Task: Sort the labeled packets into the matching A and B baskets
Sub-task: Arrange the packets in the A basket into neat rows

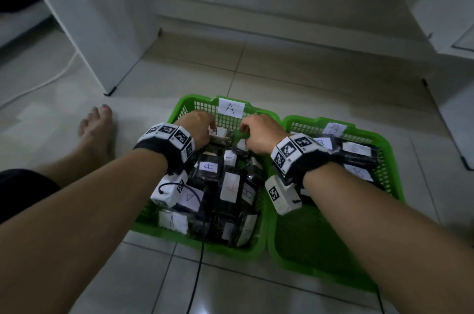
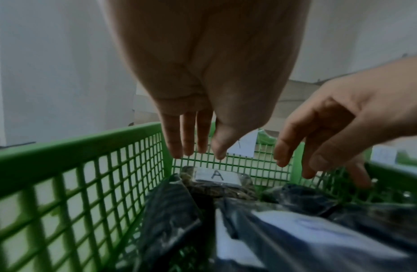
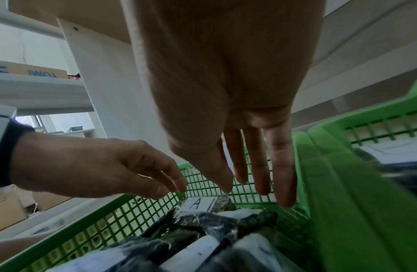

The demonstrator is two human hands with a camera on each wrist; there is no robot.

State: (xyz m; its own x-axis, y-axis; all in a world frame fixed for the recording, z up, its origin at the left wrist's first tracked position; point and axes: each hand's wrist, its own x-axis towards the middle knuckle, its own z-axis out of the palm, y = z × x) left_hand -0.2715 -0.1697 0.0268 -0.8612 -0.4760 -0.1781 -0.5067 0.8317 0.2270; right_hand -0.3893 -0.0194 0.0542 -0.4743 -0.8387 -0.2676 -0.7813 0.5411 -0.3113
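Two green mesh baskets sit side by side, touching, on a pale tiled floor. The left basket carries a white card marked A on its far wall and is heaped with dark plastic packets bearing white labels; most labels that can be read say A, and at least one near the right side looks like a B. The right basket has a blurred card on its far wall, seemingly a B, and holds a few dark packets along its far and right side with B labels, while its near part shows bare mesh.

Both hands hover over the far end of the left basket. The left hand hangs with its fingers nearly straight and pointing down, holding nothing. The right hand is likewise loose, fingers spread and extended, gripping nothing. Just below and between their fingertips lies a packet labelled A, resting against the far wall, apart from both hands.

White cabinets stand at the far left and right, with a white cable trailing on the floor at left. A bare foot rests on the tiles just left of the baskets. A dark cord runs out from the near edge of the left basket.
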